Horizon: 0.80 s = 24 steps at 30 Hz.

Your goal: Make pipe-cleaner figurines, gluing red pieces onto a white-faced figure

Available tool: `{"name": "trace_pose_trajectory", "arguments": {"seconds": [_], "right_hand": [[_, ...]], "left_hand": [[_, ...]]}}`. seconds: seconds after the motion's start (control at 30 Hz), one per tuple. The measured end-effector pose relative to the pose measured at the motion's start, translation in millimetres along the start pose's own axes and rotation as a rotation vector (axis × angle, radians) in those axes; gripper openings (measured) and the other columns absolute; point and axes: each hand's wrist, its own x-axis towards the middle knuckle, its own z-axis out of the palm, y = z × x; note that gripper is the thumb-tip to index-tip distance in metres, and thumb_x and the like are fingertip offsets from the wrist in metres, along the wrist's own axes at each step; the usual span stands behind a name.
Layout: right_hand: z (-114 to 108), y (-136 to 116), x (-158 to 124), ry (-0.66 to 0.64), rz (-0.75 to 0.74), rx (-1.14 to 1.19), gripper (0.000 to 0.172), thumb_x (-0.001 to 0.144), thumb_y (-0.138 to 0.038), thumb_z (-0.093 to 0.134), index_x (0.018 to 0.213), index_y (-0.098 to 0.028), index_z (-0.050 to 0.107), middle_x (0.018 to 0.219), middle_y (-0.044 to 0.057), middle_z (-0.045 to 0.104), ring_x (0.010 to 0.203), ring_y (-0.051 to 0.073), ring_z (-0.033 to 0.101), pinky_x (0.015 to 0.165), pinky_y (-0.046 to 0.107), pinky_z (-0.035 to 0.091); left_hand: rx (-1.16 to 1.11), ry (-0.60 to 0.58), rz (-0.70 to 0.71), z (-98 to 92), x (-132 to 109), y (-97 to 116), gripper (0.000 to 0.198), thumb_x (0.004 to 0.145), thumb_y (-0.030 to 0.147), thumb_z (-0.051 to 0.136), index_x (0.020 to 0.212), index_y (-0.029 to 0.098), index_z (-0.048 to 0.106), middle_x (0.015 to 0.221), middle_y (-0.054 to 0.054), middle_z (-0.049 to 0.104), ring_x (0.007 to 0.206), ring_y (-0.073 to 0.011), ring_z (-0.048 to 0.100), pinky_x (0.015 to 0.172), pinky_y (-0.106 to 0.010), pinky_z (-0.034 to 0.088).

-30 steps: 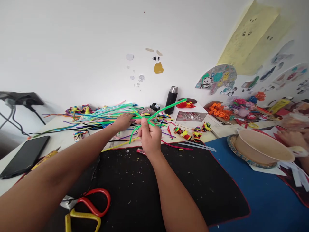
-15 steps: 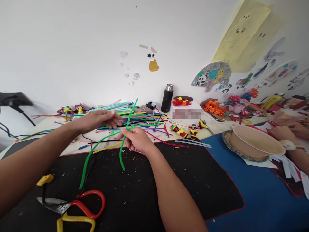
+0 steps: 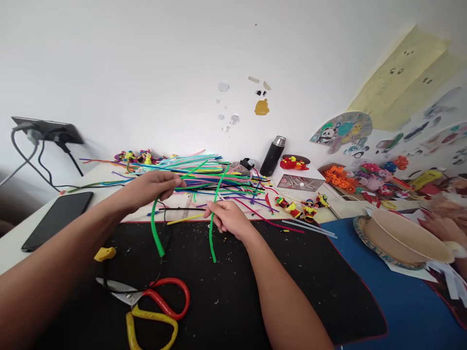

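My left hand (image 3: 160,186) pinches one green pipe cleaner (image 3: 156,233), whose lower end hangs over the black mat. Its other end slants up to the right across the coloured bundle. In my right hand (image 3: 228,217) a second green pipe cleaner (image 3: 212,243) is gripped between thumb and fingers, standing nearly upright. The two hands are apart, above the far edge of the black mat (image 3: 273,282). Behind them lies a heap of pipe cleaners (image 3: 204,167) in many colours. Scissors (image 3: 164,296) with one red and one yellow handle rest on the mat below.
A phone (image 3: 60,218) and a socket strip with cables (image 3: 47,130) are at the left. A black flask (image 3: 273,156), a clear-fronted box (image 3: 301,181) and small figures (image 3: 309,209) stand behind. At right are a beige bowl (image 3: 408,238) and another person's hand (image 3: 443,223).
The two green pipe cleaners crossed at my right hand before; now each hand holds one, apart. My left hand has closed on its piece. The view has shifted left.
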Motion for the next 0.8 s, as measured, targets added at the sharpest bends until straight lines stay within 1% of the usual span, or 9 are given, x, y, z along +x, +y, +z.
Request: {"name": "trace_pose_trajectory", "arguments": {"seconds": [0.07,0.13,0.23,0.3,0.4,0.47,0.53,0.63,0.8], "right_hand": [[2,-1,-2,-0.004,0.005,-0.101,0.050,0.102,-0.062,0.059,0.080,-0.019,0.072,0.046,-0.008,0.049,0.036,0.010,0.039,0.044,0.023,0.034],[3,-2,-4,0.050,-0.019,-0.303,0.047,0.104,-0.056,0.057,0.077,-0.020,0.070,0.048,-0.006,0.053,0.041,0.012,0.046,0.049,0.025,0.034],[4,-5,-6,0.186,-0.082,-0.627,0.042,0.104,-0.047,0.062,0.070,-0.021,0.062,0.052,-0.003,0.058,0.051,0.015,0.053,0.055,0.026,0.032],[2,-5,-6,0.228,-0.121,-0.672,0.037,0.104,-0.045,0.061,0.076,-0.021,0.065,0.055,-0.003,0.060,0.054,0.016,0.056,0.057,0.027,0.033],[-1,-5,-5,0.282,-0.158,-0.575,0.031,0.106,-0.047,0.056,0.098,-0.022,0.073,0.058,-0.004,0.062,0.054,0.017,0.057,0.058,0.028,0.036],[-2,-3,-3,0.321,-0.174,-0.517,0.032,0.104,-0.048,0.057,0.103,-0.021,0.074,0.057,-0.004,0.061,0.052,0.017,0.056,0.057,0.028,0.037],[-1,-1,-2,0.321,-0.194,-0.430,0.032,0.103,-0.050,0.059,0.101,-0.021,0.073,0.057,-0.005,0.060,0.049,0.015,0.053,0.055,0.027,0.038],[4,0,-1,0.250,-0.214,-0.221,0.038,0.101,-0.058,0.061,0.097,-0.021,0.071,0.056,-0.006,0.058,0.042,0.011,0.047,0.048,0.025,0.037],[11,-5,-2,0.148,-0.205,0.059,0.051,0.094,-0.071,0.064,0.093,-0.020,0.070,0.055,-0.007,0.058,0.036,0.008,0.042,0.039,0.023,0.033]], "left_hand": [[-0.223,0.042,-0.013,-6.7,2,-3,0.046,0.089,0.065,0.063,0.082,0.021,0.068,0.056,0.003,0.051,0.056,-0.0149,0.041,0.057,-0.028,0.039],[-0.393,0.060,-0.013,-9.4,1,-3,0.038,0.092,0.056,0.064,0.092,0.018,0.068,0.056,0.004,0.046,0.056,-0.0142,0.038,0.057,-0.028,0.034],[-0.456,0.029,-0.006,-8.2,-4,3,0.036,0.096,0.050,0.064,0.100,0.015,0.068,0.055,0.006,0.043,0.055,-0.0135,0.035,0.056,-0.027,0.031],[-0.440,-0.034,-0.011,-5.7,-10,7,0.037,0.097,0.052,0.065,0.099,0.015,0.069,0.054,0.006,0.044,0.054,-0.0129,0.034,0.056,-0.026,0.031],[-0.403,-0.128,-0.022,0.1,-16,11,0.040,0.094,0.056,0.068,0.095,0.017,0.071,0.052,0.006,0.044,0.052,-0.0126,0.035,0.056,-0.026,0.034],[-0.396,-0.166,-0.017,5.3,-17,11,0.040,0.092,0.058,0.070,0.095,0.018,0.072,0.051,0.006,0.043,0.051,-0.0125,0.035,0.055,-0.026,0.035],[-0.394,-0.174,-0.016,11.9,-17,10,0.042,0.090,0.060,0.072,0.095,0.018,0.072,0.051,0.006,0.042,0.050,-0.0120,0.035,0.052,-0.025,0.030],[-0.361,-0.238,-0.037,24.1,-15,8,0.047,0.088,0.063,0.071,0.094,0.017,0.074,0.052,0.006,0.041,0.049,-0.0113,0.033,0.049,-0.024,0.024],[-0.282,-0.374,-0.035,44.3,-21,16,0.053,0.088,0.068,0.068,0.096,0.016,0.075,0.054,0.006,0.043,0.049,-0.0120,0.037,0.049,-0.024,0.027]]}}
